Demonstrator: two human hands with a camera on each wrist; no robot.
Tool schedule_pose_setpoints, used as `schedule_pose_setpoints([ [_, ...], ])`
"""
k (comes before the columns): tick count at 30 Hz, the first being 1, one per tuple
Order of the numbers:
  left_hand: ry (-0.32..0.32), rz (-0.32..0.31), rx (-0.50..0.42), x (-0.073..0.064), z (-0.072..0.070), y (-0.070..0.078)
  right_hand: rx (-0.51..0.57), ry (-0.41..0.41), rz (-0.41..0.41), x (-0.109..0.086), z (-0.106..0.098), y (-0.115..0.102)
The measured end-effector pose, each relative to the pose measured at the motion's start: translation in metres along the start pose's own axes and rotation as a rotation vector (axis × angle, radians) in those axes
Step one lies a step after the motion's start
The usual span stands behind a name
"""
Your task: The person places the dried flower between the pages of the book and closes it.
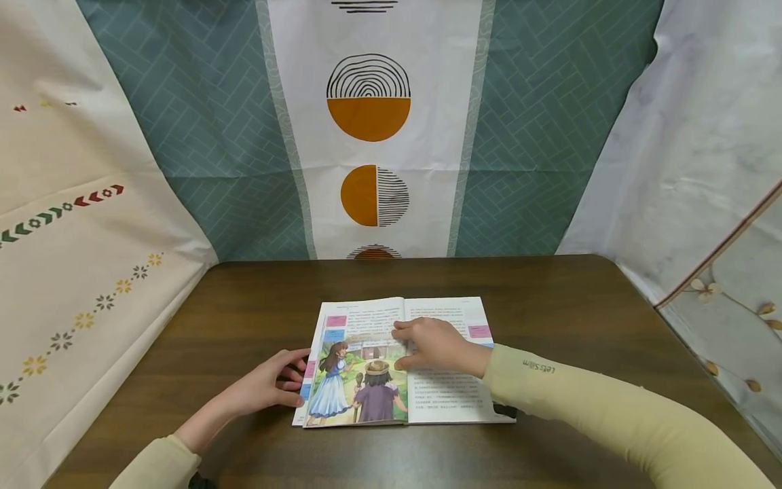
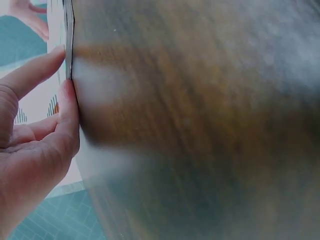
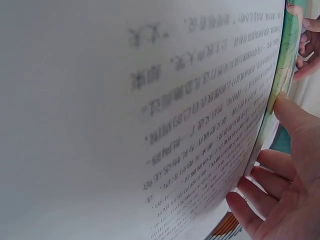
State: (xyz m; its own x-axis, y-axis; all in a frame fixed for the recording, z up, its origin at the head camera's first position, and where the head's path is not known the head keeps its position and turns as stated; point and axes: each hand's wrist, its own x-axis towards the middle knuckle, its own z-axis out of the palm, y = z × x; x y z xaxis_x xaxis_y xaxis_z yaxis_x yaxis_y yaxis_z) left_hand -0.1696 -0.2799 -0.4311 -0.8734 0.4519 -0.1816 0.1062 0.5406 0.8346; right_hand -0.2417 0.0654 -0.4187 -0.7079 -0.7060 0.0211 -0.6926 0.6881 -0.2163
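Note:
An open illustrated book lies flat on the brown table. Its left page carries a colour drawing of a girl in a blue dress and a figure in a straw hat; lines of print cover the right page. My right hand rests across the centre fold, fingers extended toward the left page; in the right wrist view its fingertips lie along the page. At the book's left side is my left hand, fingers loosely bent, with thumb and fingertips touching the edge. The left wrist view shows those fingertips against the book's thin side.
The dark wooden table extends around the book. A patterned green and white cloth hangs behind the table's far edge. Pale cloths with printed motifs hang along both sides.

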Motion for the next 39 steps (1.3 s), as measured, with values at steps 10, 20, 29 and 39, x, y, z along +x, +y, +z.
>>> schedule_pose_setpoints([
  [10, 0.204, 0.081, 0.371, 0.010, -0.007, 0.019, -0.013, 0.006, -0.012, -0.001, -0.001, 0.000],
  [20, 0.179, 0.164, 0.449, 0.019, 0.013, 0.038, -0.031, 0.019, -0.036, 0.000, -0.004, 0.001],
  [29, 0.074, 0.138, 0.441, 0.020, 0.025, 0.034, -0.037, 0.028, -0.059, 0.001, -0.001, 0.004],
  [39, 0.044, 0.111, 0.406, 0.022, 0.025, 0.032, 0.009, -0.013, -0.051, 0.000, -0.006, 0.006],
])
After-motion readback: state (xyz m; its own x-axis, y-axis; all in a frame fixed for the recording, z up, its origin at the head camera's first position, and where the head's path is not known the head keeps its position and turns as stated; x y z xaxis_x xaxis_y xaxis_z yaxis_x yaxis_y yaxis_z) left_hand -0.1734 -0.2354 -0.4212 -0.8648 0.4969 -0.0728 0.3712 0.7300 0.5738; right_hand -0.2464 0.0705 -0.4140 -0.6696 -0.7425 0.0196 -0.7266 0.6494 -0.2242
